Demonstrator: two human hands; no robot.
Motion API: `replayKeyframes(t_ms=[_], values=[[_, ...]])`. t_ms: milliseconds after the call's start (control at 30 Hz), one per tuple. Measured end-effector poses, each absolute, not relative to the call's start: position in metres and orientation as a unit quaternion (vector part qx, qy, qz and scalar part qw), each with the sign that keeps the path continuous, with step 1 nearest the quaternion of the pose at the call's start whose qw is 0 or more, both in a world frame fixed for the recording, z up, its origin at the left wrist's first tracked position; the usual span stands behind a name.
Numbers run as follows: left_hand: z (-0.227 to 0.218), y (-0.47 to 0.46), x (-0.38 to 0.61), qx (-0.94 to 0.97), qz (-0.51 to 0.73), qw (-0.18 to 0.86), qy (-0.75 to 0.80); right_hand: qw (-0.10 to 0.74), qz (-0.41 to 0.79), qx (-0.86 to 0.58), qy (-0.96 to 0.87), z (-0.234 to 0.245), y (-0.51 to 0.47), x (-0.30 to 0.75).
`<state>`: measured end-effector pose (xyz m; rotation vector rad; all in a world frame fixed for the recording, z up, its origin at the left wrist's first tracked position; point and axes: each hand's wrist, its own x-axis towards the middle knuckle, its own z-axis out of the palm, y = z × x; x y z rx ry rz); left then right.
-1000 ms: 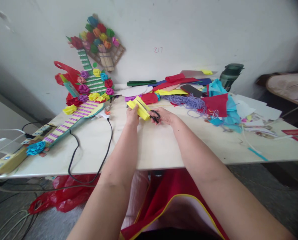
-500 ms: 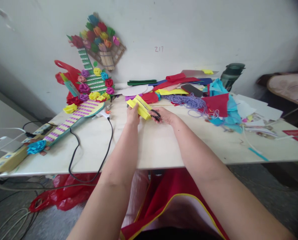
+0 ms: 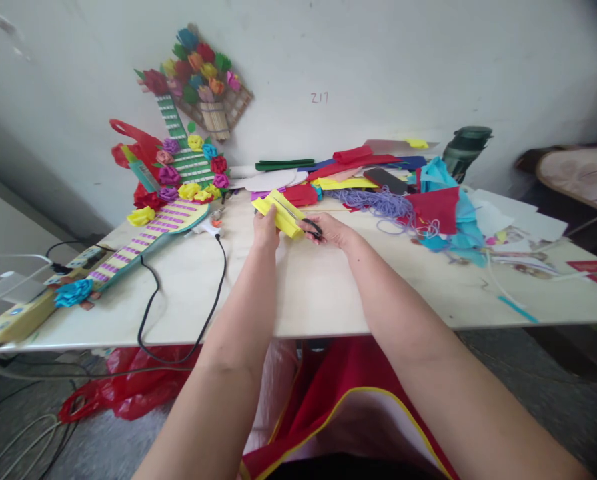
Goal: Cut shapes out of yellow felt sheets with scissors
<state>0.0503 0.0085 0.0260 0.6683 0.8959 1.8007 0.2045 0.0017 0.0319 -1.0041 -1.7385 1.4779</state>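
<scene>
My left hand (image 3: 265, 235) is closed on a folded yellow paper strip (image 3: 281, 213), held just above the pale table (image 3: 323, 287). My right hand (image 3: 331, 230) grips black-handled scissors (image 3: 305, 223) whose blades lie across the yellow paper. Both forearms reach out from the near edge of the table toward its middle.
A striped paper craft with coloured paper flowers (image 3: 178, 180) leans against the wall at the left. A black cable (image 3: 178, 313) crosses the table beside a power strip (image 3: 18, 317). Coloured paper scraps (image 3: 438, 207) and purple yarn (image 3: 373, 200) pile up behind, by a dark green bottle (image 3: 463, 150).
The scissors and the yellow paper have shifted only slightly. Both hands stay in nearly the same place.
</scene>
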Motion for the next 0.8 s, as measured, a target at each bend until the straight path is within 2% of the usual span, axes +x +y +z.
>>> replayKeyframes(t_ms=[367, 800], values=[[0.026, 0.009, 0.049, 0.27, 0.742, 0.49, 0.369, 0.323, 0.561, -0.39, -0.654, 0.045, -0.011, 0.203], [0.026, 0.008, 0.053, 0.273, 0.733, 0.493, 0.381, 0.309, 0.563, -0.36, -0.677, 0.032, 0.001, 0.208]])
